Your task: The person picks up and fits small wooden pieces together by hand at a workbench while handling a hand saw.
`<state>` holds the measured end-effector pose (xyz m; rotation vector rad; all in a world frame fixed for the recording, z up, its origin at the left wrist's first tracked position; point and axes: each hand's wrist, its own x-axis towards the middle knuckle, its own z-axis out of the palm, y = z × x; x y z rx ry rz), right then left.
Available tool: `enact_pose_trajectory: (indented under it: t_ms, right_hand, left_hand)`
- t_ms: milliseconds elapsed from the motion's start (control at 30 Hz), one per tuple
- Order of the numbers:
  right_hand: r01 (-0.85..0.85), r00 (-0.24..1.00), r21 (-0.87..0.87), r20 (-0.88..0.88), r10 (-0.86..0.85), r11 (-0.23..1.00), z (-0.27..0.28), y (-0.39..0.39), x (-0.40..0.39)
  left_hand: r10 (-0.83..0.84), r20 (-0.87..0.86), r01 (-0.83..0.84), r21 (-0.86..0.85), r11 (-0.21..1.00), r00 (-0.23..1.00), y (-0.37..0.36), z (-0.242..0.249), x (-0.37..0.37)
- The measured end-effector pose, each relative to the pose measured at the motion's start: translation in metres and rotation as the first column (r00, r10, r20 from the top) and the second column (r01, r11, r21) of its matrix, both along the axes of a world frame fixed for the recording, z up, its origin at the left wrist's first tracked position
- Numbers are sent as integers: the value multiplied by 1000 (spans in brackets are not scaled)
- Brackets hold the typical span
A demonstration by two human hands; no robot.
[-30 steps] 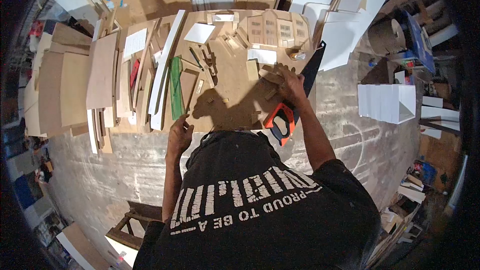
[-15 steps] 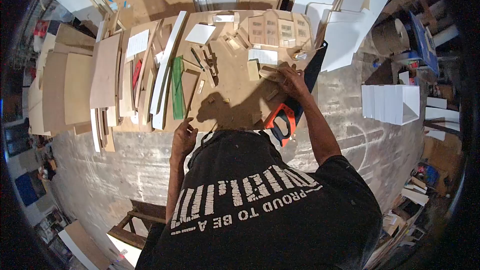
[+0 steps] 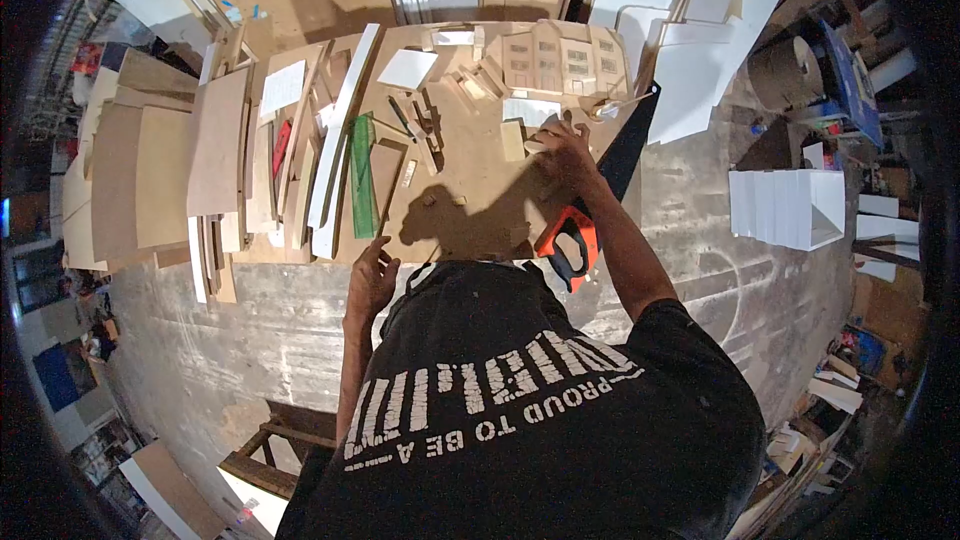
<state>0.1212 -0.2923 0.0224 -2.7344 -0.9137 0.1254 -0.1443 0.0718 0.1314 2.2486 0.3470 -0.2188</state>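
Observation:
My right hand (image 3: 567, 152) is over the right part of the wooden work table (image 3: 470, 205), its fingers curled round a small wooden piece that they mostly cover. A pale wooden block (image 3: 512, 141) stands just left of it, and a white paper (image 3: 530, 111) lies beyond. Nearer my body is a handsaw with an orange and black handle (image 3: 570, 245), its dark blade running under my right forearm. My left hand (image 3: 372, 278) is at the table's front edge, fingers loosely apart, close to a thin wooden strip and a green strip (image 3: 362, 180).
A wooden house-front model (image 3: 560, 58) stands at the back right. Long white strips (image 3: 340, 140) and brown boards (image 3: 215, 145) fill the left side. White sheets (image 3: 690, 70) lean at the right, and a white box-like stack (image 3: 785, 208) is farther right.
My right hand has shifted left and now covers more of the small wooden piece beside the pale block. My left hand has barely moved. The view has shifted slightly.

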Motion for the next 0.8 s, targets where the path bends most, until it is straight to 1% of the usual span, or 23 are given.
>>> enact_pose_trajectory:
  t_ms: [100,200,300,400,433,500,533,600,633,733,767,800]
  right_hand:
    - [7,1000,-10,-2,-7,1000,2,3,-1]
    - [195,978,109,53,-201,975,25,6,-13]
    - [354,934,155,-8,-357,922,37,-12,-24]
    - [488,844,397,14,-537,777,64,-31,-56]
    - [461,809,533,77,-583,709,58,-43,-67]
    - [651,688,506,-77,-722,566,42,-61,-96]
    - [734,608,481,-150,-780,480,38,-66,-112]
    - [792,539,433,-167,-825,430,32,-70,-144]
    - [820,501,410,-177,-847,399,30,-69,-161]
    - [833,463,437,-218,-859,338,25,-64,-205]
    - [820,481,437,-174,-859,370,21,-63,-216]
    - [832,461,426,-171,-871,357,24,-60,-225]
  left_hand:
    - [12,-28,-12,17,1000,1000,-1,-1,-3]
    - [9,-35,-10,-14,1000,999,-1,-1,-3]
    - [-4,-32,3,-43,999,999,-1,-5,4]
    - [-82,-61,77,-77,994,995,3,-18,18]
    - [-110,-77,105,-62,993,991,2,-17,25]
    - [-169,-108,167,-35,985,980,-3,-15,41]
    - [-218,-66,217,-24,976,974,-1,-26,47]
    - [-318,17,318,4,948,948,3,-56,59]
    - [-341,-28,342,84,936,940,-4,-46,68]
    - [-395,-98,400,34,916,913,-7,-58,90]
    - [-415,-18,415,22,910,910,-11,-56,92]
    - [-447,-60,450,53,891,892,-13,-58,97]
